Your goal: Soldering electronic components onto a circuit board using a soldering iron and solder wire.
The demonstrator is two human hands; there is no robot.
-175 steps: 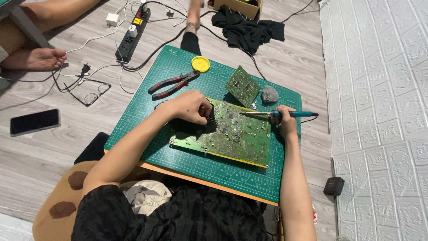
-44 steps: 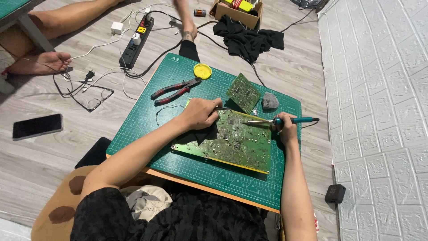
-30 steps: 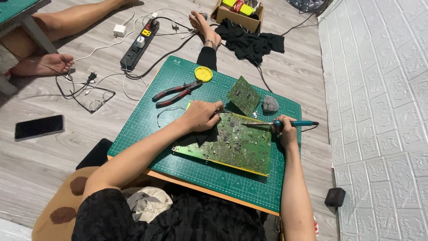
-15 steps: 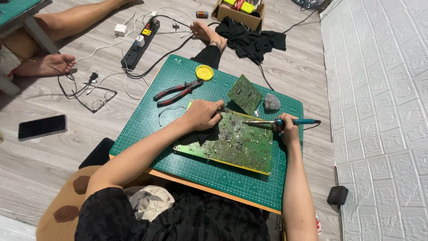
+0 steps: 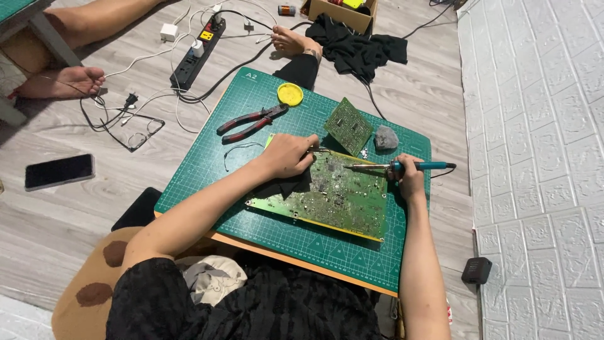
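A large green circuit board [image 5: 336,200] lies solder side up on a green cutting mat [image 5: 207,160]. My left hand [image 5: 288,155] rests on the board's far left corner with fingers curled, pinching what looks like a thin wire. My right hand [image 5: 408,179] grips a teal-handled soldering iron [image 5: 393,167]; its tip points left over the board's far edge, close to my left fingers.
On the mat lie red-handled pliers [image 5: 250,122], a yellow round tin [image 5: 290,94], a smaller green board [image 5: 348,126] and a grey sponge-like lump [image 5: 385,137]. A power strip [image 5: 199,53], cables, a phone [image 5: 60,171] and another person's bare feet [image 5: 63,82] are on the floor.
Both hands stay at the board, with the iron's tip still near the far edge. The view has shifted slightly.
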